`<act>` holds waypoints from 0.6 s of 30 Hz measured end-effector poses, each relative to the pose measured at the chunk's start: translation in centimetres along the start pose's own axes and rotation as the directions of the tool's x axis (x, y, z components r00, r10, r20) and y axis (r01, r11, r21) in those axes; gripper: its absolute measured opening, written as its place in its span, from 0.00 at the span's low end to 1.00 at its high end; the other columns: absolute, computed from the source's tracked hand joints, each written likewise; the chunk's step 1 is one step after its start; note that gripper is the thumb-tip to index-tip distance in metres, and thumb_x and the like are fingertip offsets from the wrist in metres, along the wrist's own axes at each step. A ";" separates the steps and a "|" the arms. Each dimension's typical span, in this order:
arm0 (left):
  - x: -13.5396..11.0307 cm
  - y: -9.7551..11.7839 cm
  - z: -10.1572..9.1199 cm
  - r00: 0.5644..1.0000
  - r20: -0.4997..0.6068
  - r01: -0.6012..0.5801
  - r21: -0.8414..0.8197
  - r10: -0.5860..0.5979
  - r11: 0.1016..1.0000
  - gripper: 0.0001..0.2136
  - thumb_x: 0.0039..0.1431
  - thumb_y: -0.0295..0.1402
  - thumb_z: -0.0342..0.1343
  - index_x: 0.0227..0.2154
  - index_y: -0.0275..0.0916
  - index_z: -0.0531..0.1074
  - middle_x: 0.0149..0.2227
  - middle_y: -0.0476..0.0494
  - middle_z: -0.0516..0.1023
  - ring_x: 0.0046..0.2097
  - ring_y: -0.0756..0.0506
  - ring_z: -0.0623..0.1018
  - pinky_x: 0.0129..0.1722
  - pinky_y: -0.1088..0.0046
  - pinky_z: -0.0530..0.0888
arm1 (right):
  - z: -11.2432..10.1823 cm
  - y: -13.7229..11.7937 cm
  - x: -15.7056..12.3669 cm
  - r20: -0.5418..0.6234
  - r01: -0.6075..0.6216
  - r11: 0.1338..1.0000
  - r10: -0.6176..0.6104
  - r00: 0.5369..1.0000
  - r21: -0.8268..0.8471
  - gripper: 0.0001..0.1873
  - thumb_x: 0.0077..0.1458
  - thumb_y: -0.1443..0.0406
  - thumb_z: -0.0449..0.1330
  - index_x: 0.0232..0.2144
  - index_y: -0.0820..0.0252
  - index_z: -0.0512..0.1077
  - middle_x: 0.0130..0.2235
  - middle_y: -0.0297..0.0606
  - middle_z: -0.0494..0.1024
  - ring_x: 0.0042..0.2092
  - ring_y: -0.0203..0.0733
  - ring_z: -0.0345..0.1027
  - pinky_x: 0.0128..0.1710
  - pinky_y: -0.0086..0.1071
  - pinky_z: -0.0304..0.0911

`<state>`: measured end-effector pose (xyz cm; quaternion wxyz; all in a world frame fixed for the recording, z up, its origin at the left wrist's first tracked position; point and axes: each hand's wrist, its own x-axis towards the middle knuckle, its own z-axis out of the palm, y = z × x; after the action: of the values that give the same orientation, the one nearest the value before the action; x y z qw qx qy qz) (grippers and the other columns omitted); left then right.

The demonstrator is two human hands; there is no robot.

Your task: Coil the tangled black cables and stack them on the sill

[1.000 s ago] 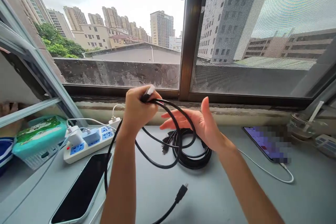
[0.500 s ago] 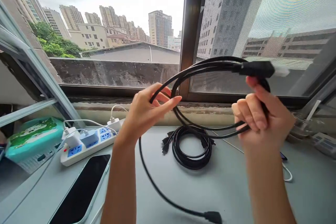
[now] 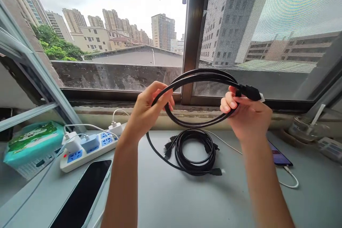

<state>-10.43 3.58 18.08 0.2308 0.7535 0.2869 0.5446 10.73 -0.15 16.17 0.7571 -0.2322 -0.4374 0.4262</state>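
1. Packet (image 3: 34, 140), teal and green, sat in a white perforated basket (image 3: 29, 170) well left of your left fingers; you couldn't see what lay beneath it.
2. Your left hand (image 3: 149, 108) had closed up since half a second earlier: its thumb, stretched away then, now pinched a strand against the fingers.
3. The black cable (image 3: 203, 77) hung raised between both sets of fingers, its loops pulled in closer than before; you seemed to have them better gathered, with one length still loose.
4. Below your fingers, a separate coil (image 3: 196, 168) lay on the desk, unmoved.
5. The cable's loose plug (image 3: 216, 172) had shifted back from the desk's near side to the coil's front edge; contact was unclear.
6. Your right hand (image 3: 245, 117) had dropped and come nearer the left, fingers curled around the loops, the other plug (image 3: 251, 92) above its thumb side.
7. Right of those fingers, a glass cup (image 3: 298, 129) held a tilted white stick (image 3: 317, 117).
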 end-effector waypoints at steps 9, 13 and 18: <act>-0.1 0.1 -0.6 0.985 0.008 0.163 -0.391 -0.173 0.906 0.09 0.51 0.37 0.61 0.25 0.40 0.67 0.12 0.59 0.54 0.14 0.57 0.56 0.15 0.80 0.56 | -1.9 -0.2 0.1 0.428 -0.304 0.953 0.282 0.858 -0.019 0.20 0.48 0.50 0.52 0.28 0.54 0.77 0.24 0.37 0.73 0.25 0.41 0.65 0.25 0.36 0.63; -0.4 0.7 -0.8 0.965 0.077 0.261 -0.248 -0.250 0.933 0.10 0.46 0.36 0.64 0.22 0.37 0.69 0.13 0.57 0.60 0.14 0.59 0.55 0.13 0.82 0.48 | -1.7 -0.1 -0.5 0.591 -0.234 0.915 0.392 0.706 -0.328 0.24 0.53 0.48 0.53 0.41 0.57 0.77 0.31 0.38 0.78 0.29 0.41 0.71 0.31 0.35 0.67; -0.9 2.5 0.4 0.925 0.208 0.336 -0.052 -0.318 0.941 0.09 0.45 0.35 0.65 0.22 0.35 0.73 0.12 0.55 0.63 0.15 0.57 0.61 0.13 0.83 0.53 | 0.5 0.0 -2.0 0.533 0.052 0.839 0.294 0.793 -0.541 0.29 0.50 0.59 0.65 0.55 0.48 0.66 0.39 0.34 0.76 0.29 0.33 0.71 0.30 0.29 0.68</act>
<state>-9.84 1.18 19.00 0.3782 0.7344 0.3604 0.4333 9.75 -1.87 15.50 0.4559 -0.3140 -0.7363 0.3892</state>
